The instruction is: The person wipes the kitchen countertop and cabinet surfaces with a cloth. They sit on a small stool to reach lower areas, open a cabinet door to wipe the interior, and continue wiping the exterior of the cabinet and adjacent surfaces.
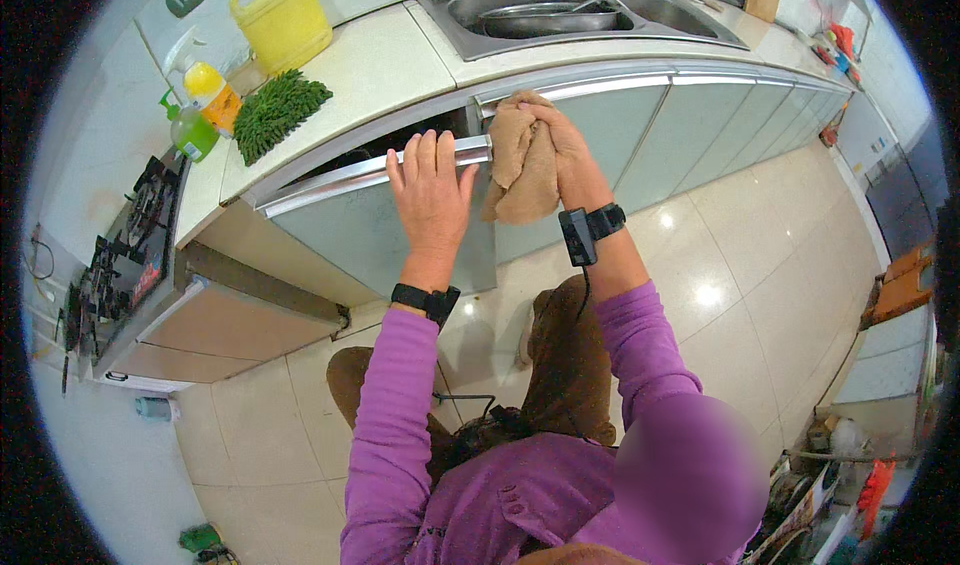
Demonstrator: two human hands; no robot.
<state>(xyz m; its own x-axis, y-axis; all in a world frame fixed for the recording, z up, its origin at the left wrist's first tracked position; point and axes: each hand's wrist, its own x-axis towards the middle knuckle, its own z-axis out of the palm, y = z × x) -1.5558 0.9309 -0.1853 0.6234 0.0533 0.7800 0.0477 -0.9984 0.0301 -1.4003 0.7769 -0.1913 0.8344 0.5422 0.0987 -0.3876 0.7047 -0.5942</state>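
Note:
My left hand lies over the metal edge strip of a partly open cabinet door, its fingers on top and the thumb below. In my right hand is a brown cloth, bunched up and hanging beside the strip's right end, in front of the neighbouring cabinet door. Behind the open door a dark gap shows under the countertop; what is inside cannot be made out.
On the countertop stand a yellow jug, a spray bottle, a green pump bottle and a green chenille mitt or cloth. A steel sink holds a pan. A gas stove is at left.

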